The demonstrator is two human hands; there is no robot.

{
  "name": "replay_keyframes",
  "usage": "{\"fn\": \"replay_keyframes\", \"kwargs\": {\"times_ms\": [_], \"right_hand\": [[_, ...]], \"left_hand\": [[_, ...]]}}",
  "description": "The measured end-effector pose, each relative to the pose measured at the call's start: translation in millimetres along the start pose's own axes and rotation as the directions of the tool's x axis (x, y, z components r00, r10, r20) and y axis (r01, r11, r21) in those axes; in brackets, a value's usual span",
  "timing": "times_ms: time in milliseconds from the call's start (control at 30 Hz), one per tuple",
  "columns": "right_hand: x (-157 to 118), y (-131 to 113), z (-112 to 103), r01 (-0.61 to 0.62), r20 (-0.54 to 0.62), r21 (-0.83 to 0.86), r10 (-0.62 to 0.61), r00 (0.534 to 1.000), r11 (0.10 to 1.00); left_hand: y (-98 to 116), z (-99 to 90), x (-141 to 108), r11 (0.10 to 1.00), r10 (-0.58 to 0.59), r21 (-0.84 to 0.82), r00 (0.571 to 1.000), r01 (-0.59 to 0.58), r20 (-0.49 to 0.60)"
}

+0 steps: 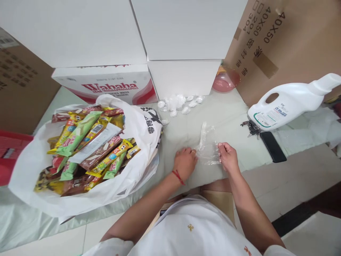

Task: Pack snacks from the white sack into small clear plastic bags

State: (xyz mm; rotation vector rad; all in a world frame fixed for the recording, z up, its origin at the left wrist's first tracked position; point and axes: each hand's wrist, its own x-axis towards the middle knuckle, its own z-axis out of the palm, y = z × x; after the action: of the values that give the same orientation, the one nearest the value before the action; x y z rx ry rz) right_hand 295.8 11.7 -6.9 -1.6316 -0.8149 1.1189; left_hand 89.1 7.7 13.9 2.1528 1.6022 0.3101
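A thin, clear plastic bag (209,147) lies spread on the pale green cloth in front of me. My right hand (228,156) pinches its right edge between thumb and fingers. At the bag's left edge is my left hand (185,163), with a red string on the wrist. Its fingers are curled together on the plastic, and the thumb is partly hidden. Farther back, several small white plastic-wrapped bundles (177,103) lie in a loose heap. To the left stands a big white shopping bag (149,142), open at the top and filled with wrapped snack bars (92,147).
White boxes (186,28) and a Wahaba-style printed water carton (106,85) line the back. On the right are a white detergent bottle (287,103), keys (250,128), a black phone (273,146) and a cardboard box (287,46). A reddish bowl (226,80) sits behind.
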Motion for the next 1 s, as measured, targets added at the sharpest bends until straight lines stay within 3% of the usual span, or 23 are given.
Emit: {"fn": "replay_keyframes", "kwargs": {"times_ms": [100,167,233,300,367,467,600,667,733,833,900,1000], "right_hand": [[3.0,6.6,-8.3,0.006,0.007,-0.034,-0.006,1.0,0.999],[4.2,10.1,-13.8,0.003,0.012,-0.058,-0.002,1.0,0.998],[4.5,12.5,-17.7,-0.01,0.009,-0.071,0.011,1.0,0.997],[3.9,14.4,-19.6,-0.025,-0.003,-0.075,0.025,1.0,0.997],[2.3,16.2,-20.1,-0.031,-0.006,-0.076,0.03,1.0,0.997],[-1.6,19.9,-21.5,-0.014,0.018,-0.092,0.016,1.0,0.996],[-7.2,23.8,-29.8,0.005,0.023,-0.126,-0.002,1.0,0.992],[-9.8,23.5,-35.2,0.03,0.042,-0.147,-0.025,0.999,0.989],[-12.6,21.0,-38.5,0.062,0.081,-0.174,-0.048,0.996,0.983],[-16.3,15.2,-37.1,0.099,0.119,-0.21,-0.075,0.99,0.973],[-17.8,11.8,-34.0,0.122,0.117,-0.223,-0.098,0.988,0.967],[-18.0,10.2,-32.6,0.162,0.104,-0.248,-0.14,0.985,0.955]], "left_hand": [[-16.1,12.2,2.7,0.936,-0.034,-0.343,0.992,0.074,0.12],[-28.4,13.8,-0.2,0.751,-0.04,-0.644,0.983,0.149,0.181],[-37.7,12.4,-4.8,0.53,-0.079,-0.819,0.975,0.219,0.21],[-43.6,10.6,-9.2,0.373,-0.196,-0.893,0.962,0.253,0.19],[-47.4,9.8,-13.2,0.27,-0.349,-0.927,0.924,0.261,0.159],[-52.4,9.4,-21.5,0.211,-0.48,-0.936,0.864,0.28,0.151],[-62.8,2.4,-36.1,0.281,-0.537,-0.912,0.837,0.298,0.108],[-66.5,-5.4,-38.0,0.432,-0.531,-0.86,0.848,0.273,0.003],[-64.3,-13.6,-31.6,0.585,-0.445,-0.777,0.893,0.232,-0.068],[-46.5,-19.8,-8.0,0.688,-0.289,-0.686,0.956,0.237,0.04],[-28.7,-17.4,10.8,0.796,-0.226,-0.534,0.958,0.286,0.177],[-7.1,-7.7,31.4,0.926,-0.185,-0.286,0.956,0.248,0.229]]}}
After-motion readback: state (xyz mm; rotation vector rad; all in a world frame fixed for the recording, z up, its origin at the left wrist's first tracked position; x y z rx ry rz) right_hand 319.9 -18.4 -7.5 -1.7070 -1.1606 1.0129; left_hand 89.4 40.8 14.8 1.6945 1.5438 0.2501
